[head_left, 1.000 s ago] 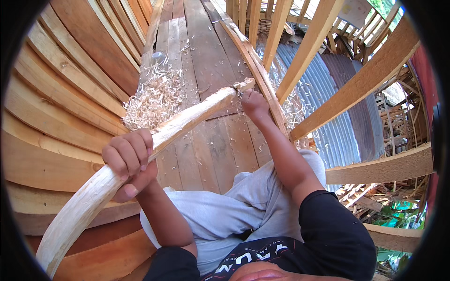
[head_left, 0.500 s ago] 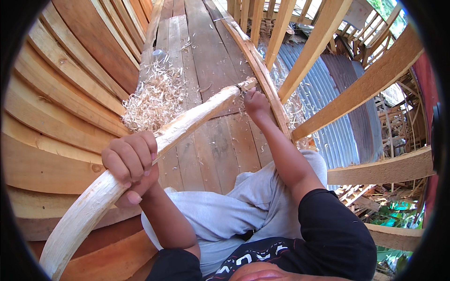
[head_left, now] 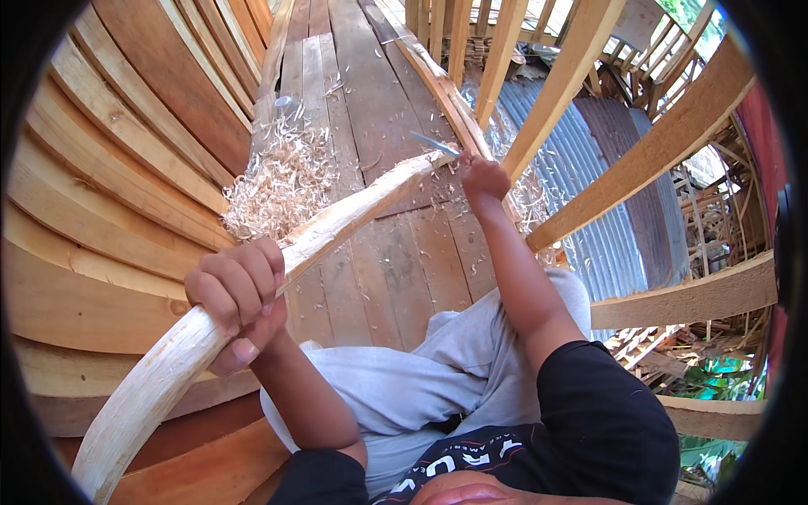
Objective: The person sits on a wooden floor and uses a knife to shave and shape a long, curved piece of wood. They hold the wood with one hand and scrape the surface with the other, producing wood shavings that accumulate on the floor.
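A long, pale, peeled wooden pole (head_left: 341,220) slants from the lower left up toward the railing at the right. My left hand (head_left: 240,295) wraps around its nearer half, fingers closed. By the pole's far end, my right hand (head_left: 486,181) is closed around the handle of a knife (head_left: 435,144). The thin blade points left, over the tip of the pole; whether it touches the wood I cannot tell. Fresh cut marks show along the far half of the pole.
A heap of curled wood shavings (head_left: 282,181) lies on the plank floor (head_left: 379,278), with a small clear cup-like object (head_left: 286,106) behind it. Wooden boards (head_left: 109,227) wall the left. Railing posts (head_left: 555,101) stand at the right, above a corrugated metal roof (head_left: 606,185).
My right hand has moved a little right and nearer to me at the pole's tip, and the knife blade now shows clearly. The left hand keeps its hold, almost unmoved.
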{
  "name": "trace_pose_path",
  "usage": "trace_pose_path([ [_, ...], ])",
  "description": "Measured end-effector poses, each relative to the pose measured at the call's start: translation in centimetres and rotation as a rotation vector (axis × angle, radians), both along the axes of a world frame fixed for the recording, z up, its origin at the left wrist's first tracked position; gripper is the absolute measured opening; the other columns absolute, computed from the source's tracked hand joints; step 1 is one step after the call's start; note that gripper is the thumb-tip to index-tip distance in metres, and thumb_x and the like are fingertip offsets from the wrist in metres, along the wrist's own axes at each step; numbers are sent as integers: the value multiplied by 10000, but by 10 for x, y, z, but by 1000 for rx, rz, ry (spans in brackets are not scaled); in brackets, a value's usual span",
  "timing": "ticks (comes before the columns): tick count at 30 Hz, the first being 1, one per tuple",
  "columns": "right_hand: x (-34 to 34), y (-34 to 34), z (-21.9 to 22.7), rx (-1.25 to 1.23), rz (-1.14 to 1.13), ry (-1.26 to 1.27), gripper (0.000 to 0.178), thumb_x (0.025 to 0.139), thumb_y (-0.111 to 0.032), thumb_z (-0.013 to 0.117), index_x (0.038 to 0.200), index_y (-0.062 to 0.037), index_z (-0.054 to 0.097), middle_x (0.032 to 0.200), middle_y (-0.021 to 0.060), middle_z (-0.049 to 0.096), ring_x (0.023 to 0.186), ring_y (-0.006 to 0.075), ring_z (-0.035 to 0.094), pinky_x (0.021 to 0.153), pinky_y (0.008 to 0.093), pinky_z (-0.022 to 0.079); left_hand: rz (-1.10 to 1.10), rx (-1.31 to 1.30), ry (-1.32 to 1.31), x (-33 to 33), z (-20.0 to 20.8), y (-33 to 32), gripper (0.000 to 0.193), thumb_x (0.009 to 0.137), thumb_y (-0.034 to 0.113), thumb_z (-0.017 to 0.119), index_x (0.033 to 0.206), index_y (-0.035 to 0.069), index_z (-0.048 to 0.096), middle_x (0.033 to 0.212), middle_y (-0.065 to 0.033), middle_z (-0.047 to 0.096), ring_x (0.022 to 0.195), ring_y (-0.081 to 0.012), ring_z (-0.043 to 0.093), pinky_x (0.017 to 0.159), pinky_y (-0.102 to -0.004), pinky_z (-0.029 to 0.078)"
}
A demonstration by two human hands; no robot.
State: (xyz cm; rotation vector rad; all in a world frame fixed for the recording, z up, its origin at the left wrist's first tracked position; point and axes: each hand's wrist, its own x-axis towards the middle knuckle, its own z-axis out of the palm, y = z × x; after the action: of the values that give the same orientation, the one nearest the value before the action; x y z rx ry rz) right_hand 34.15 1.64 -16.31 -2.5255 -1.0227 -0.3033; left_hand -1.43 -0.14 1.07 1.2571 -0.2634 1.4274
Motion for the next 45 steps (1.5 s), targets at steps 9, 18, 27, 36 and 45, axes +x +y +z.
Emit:
trace_pose_path([
  [9,9,-2,-2,235,156,1140,505,965,-492,466,900,-29,655,662,55,545,477,131,490,425,298,372,-34,30,-9,-2,2,0,246,546,115,682,608,176,452,522,68,446,471,-100,420,565,-270,365],
  [18,-15,-9,-6,219,181,1351,471,1034,-411,303,853,-77,582,616,-9,417,444,110,369,412,294,300,-47,47,-21,0,0,2,252,554,113,687,621,185,455,529,77,464,476,-92,442,570,-263,376],
  [27,-34,-7,-1,201,281,721,639,906,-620,486,647,-45,590,521,31,459,471,148,451,456,303,358,-48,51,27,1,0,3,307,579,172,745,615,245,448,525,128,460,481,-27,439,577,-206,339],
  [36,-18,-4,24,131,117,1788,576,897,-601,523,567,-186,298,487,-64,247,376,82,161,373,288,106,-64,69,-8,2,0,4,305,609,112,775,633,199,484,534,99,496,481,-62,468,566,-237,374],
  [45,-10,-35,99,-112,599,1279,561,892,-616,547,640,-121,472,516,-50,360,397,62,306,363,263,213,-52,66,29,-1,1,1,310,608,139,750,620,225,453,518,112,464,480,-44,439,570,-220,355],
])
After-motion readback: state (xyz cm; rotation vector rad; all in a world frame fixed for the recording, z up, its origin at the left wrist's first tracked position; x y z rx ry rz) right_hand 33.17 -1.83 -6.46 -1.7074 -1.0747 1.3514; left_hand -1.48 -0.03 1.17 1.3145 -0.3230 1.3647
